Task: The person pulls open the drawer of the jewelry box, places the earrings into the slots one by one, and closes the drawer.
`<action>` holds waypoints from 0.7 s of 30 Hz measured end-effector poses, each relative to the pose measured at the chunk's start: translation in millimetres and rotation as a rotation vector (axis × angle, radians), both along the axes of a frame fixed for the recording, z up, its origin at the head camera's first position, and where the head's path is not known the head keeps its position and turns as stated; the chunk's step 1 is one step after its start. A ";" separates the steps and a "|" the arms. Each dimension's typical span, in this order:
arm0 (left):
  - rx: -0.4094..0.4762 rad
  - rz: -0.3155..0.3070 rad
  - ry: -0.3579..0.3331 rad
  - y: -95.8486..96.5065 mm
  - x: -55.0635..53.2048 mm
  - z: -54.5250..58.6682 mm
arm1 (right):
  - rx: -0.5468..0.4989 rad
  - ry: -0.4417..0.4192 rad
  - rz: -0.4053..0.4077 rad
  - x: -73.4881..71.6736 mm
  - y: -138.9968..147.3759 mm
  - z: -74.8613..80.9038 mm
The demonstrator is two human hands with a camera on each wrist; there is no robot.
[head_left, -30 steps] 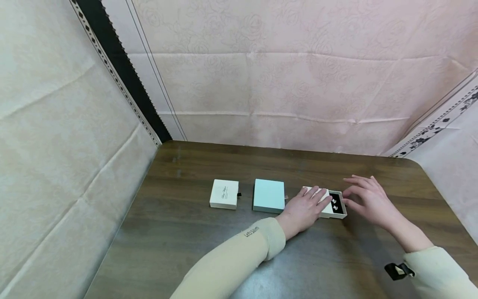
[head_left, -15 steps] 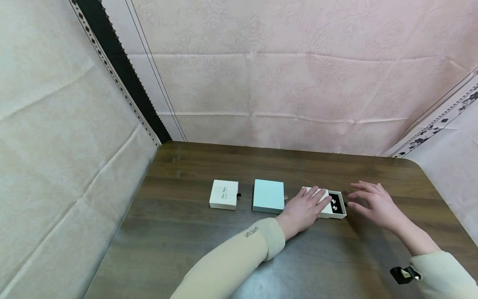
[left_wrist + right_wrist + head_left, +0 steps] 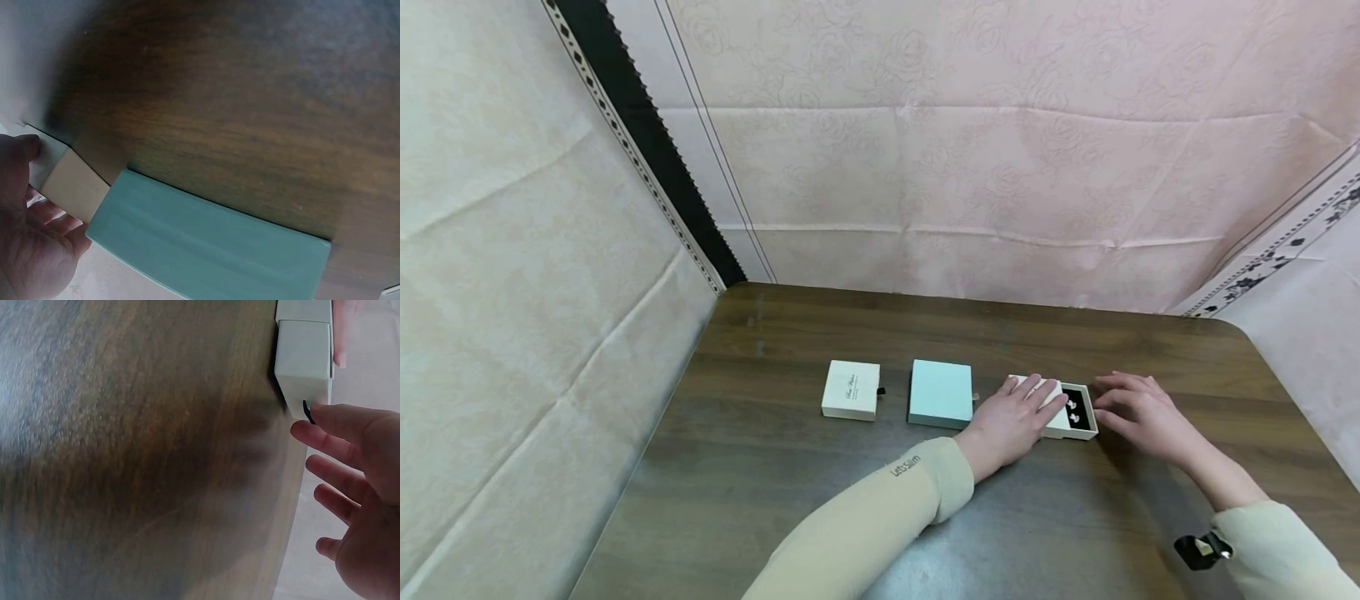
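Observation:
My left hand (image 3: 1009,423) holds the sleeve of a white jewelry box (image 3: 1054,423), fingers spread across its top in the head view. In the left wrist view the thumb (image 3: 28,147) and fingers lie along opposite sides of it. The box's drawer (image 3: 1081,434) is slid partly out to the right. Small silvery pieces, apparently earrings (image 3: 1073,405), sit on its black lining. At the drawer's end, my right hand (image 3: 1142,418) pinches a black ribbon tab (image 3: 306,411) between thumb and index finger, its other fingers loosely bent. The tab is hidden in the head view.
A light blue box (image 3: 940,390) stands just left of my left hand, a small tab on its right side. Farther left is another white box (image 3: 850,388) with dark lettering and a black tab. All stand on a brown wooden table (image 3: 760,492) with cloth walls (image 3: 970,183) around it.
My right hand drew slightly away to the right, then came back to the drawer's end, its fingers now over the tab. The left hand and the boxes have stayed in place.

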State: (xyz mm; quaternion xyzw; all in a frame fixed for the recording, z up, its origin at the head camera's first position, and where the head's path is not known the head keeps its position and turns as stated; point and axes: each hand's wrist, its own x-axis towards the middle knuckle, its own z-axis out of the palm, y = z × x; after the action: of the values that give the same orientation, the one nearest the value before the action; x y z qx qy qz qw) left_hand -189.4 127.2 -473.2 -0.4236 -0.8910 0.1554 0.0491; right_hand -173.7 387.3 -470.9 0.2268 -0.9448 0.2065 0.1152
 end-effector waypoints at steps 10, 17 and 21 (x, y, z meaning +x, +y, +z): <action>-0.013 -0.003 -0.008 0.1 0.9 1.5 | -0.013 0.019 -0.001 -1.8 -3.7 -3.4; -0.010 0.002 -0.018 1.0 0.4 0.8 | -0.018 0.024 -0.004 -1.8 -6.3 -2.6; -0.010 0.008 -0.023 1.2 -0.2 0.7 | -0.009 0.023 -0.002 -2.4 -7.7 -2.0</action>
State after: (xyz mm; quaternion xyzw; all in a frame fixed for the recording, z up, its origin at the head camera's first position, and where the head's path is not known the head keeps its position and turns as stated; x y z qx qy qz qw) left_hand -189.5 128.5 -472.5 -0.4223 -0.8924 0.1553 0.0358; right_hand -176.1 379.6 -473.0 0.2275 -0.9427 0.2081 0.1274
